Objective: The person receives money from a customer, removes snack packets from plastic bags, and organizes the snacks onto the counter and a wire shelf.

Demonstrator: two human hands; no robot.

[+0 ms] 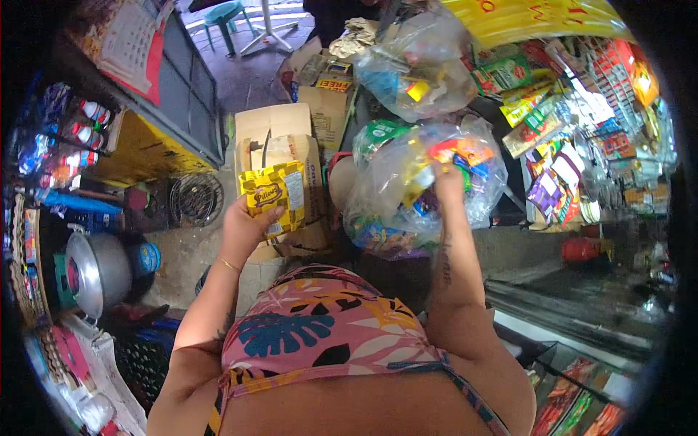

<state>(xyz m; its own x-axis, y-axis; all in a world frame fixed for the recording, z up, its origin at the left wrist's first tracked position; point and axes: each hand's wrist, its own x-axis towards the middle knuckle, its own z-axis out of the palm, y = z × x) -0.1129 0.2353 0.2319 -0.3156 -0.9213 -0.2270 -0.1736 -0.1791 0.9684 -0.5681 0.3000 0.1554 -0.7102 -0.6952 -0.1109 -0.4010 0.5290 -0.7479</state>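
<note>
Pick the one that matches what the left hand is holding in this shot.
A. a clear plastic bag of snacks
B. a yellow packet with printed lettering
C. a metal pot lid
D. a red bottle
B: the left hand grips a yellow packet raised over a cardboard box, while the right hand reaches into the clear plastic bag of packaged goods.

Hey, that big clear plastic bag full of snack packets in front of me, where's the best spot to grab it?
Probably its gathered top, from above: the clear bag bulges soft and full below, and the right hand reaches in near the top.
</note>
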